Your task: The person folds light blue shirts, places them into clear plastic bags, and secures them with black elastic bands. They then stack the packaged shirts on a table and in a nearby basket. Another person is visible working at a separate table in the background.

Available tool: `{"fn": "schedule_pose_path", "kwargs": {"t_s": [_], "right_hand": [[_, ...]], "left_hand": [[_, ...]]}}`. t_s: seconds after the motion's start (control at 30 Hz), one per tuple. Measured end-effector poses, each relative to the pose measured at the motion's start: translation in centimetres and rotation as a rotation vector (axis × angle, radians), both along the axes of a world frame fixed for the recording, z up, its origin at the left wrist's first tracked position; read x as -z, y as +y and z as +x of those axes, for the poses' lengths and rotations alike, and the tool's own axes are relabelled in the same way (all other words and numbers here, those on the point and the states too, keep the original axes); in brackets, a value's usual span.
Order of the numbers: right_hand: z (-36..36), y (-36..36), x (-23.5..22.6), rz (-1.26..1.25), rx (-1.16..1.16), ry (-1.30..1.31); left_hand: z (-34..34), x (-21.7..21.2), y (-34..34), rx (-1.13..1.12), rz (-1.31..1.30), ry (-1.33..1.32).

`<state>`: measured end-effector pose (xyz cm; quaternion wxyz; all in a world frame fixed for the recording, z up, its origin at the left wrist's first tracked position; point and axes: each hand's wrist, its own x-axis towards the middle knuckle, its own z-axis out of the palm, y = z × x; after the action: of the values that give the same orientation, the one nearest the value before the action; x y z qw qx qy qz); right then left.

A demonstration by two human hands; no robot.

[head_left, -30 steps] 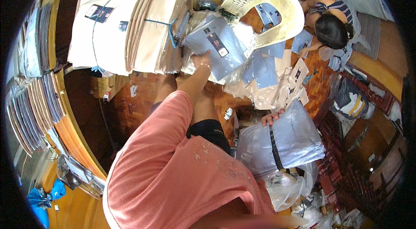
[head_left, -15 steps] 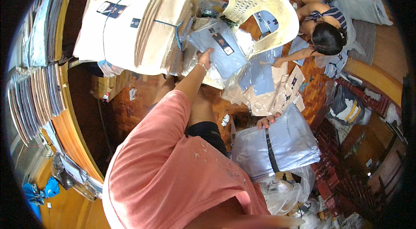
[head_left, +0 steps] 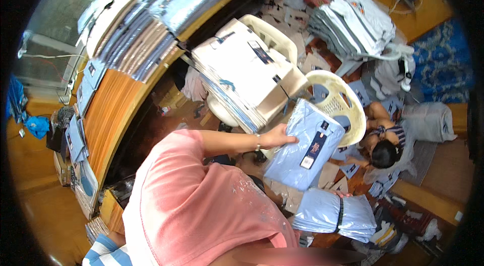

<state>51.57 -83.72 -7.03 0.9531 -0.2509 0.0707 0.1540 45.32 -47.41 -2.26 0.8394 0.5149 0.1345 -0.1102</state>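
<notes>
Above the white lattice chair [head_left: 339,107], left hand [head_left: 278,138] now grasps a flat, bagged pale-blue shirt [head_left: 303,145], lifted off it; right hand's [head_left: 343,194] grip hidden behind a strapped glossy bundle [head_left: 335,212].

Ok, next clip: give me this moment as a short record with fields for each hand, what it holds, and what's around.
left hand: holds a folded light-blue shirt by its edge, lifted above the floor
right hand: hardly seen, at a strapped bundle of blue shirts; grip cannot be told
ahead: stack of cream shirts on a white plastic chair
right of shirt: empty white chair, a seated person beside it
left: wooden counter with folded shirts
</notes>
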Motion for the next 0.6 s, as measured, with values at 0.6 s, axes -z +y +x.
{"fn": "schedule_pose_path", "kwargs": {"t_s": [0.6], "right_hand": [[4.4, 26.8, -10.9, -0.266, 0.023, 0.037]], "left_hand": [[-40.5, -24.8, 35.8, -1.617, 0.045, -0.381]]}}
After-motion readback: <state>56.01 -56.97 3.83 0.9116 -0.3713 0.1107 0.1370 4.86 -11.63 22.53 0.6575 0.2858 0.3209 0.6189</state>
